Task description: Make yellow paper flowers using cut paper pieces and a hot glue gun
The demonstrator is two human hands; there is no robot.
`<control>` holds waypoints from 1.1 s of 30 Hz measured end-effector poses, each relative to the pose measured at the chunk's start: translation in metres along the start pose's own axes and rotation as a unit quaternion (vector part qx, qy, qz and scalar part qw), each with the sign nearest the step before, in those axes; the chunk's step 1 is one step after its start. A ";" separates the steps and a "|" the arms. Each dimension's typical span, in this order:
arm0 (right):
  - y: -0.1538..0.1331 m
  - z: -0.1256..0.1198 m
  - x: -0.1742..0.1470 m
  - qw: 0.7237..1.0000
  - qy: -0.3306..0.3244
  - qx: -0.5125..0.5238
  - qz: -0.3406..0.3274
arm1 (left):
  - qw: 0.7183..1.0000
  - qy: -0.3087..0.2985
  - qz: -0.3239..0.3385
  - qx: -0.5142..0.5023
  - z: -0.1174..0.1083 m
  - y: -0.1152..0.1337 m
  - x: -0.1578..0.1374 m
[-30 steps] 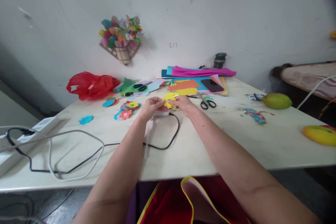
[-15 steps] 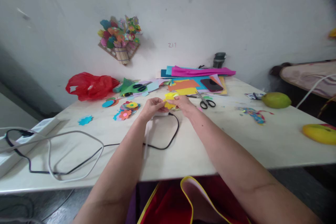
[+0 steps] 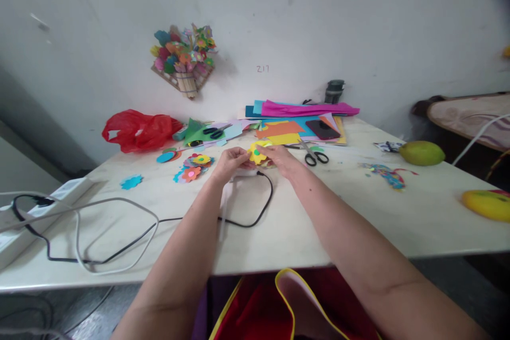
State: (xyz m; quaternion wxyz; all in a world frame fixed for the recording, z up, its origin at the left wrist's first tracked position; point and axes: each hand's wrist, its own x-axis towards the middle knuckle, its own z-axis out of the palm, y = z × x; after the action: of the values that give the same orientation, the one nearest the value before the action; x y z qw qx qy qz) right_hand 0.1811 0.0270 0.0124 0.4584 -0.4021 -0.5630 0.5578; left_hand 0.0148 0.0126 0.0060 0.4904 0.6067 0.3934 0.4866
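My left hand (image 3: 233,163) and my right hand (image 3: 279,158) meet over the middle of the table, both with fingers pinched on a yellow paper flower (image 3: 256,157). A small green disc (image 3: 257,152) shows at the flower's centre. Just below my hands lies a white tool (image 3: 244,172) with a black cord (image 3: 268,202), partly hidden by my left hand. To the right of my right hand rest black-handled scissors (image 3: 316,158). On the left is a pile of layered paper flowers (image 3: 192,172), with a lone blue paper flower (image 3: 131,182) farther left.
Coloured paper sheets (image 3: 281,130) and a phone (image 3: 322,129) lie at the back. A red plastic bag (image 3: 139,130) and a second pair of scissors (image 3: 215,132) are back left. Cables loop from a white power strip (image 3: 67,196). A green mango (image 3: 421,153) sits right.
The green centre of the yellow flower now shows between my fingers, where only yellow was visible before. My hands have barely shifted, and the view has moved slightly.
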 end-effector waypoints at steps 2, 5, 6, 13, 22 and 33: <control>0.000 -0.002 0.001 1.000 0.007 0.011 -0.004 | 1.000 0.011 0.007 -0.007 -0.002 -0.001 0.001; 0.000 -0.003 0.002 0.999 0.026 0.023 -0.010 | 1.000 0.019 0.009 -0.015 -0.002 -0.002 0.002; 0.000 -0.003 0.002 0.999 0.030 0.025 -0.012 | 1.000 0.020 0.009 -0.018 -0.002 -0.002 0.001; -0.002 0.003 -0.001 0.999 0.047 0.022 -0.017 | 1.000 0.019 0.006 -0.019 0.001 0.000 0.000; -0.006 0.006 -0.004 0.998 0.062 -0.020 -0.026 | 1.000 -0.004 -0.017 -0.008 0.004 0.003 -0.002; -0.003 0.002 -0.003 0.999 0.022 0.003 -0.036 | 1.000 0.017 0.004 -0.012 0.002 0.002 -0.001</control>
State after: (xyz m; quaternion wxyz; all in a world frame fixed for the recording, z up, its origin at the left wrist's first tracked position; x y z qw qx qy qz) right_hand 0.1800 0.0237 0.0153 0.4912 -0.3926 -0.5655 0.5338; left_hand 0.0168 0.0111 0.0077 0.4889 0.5941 0.3932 0.5034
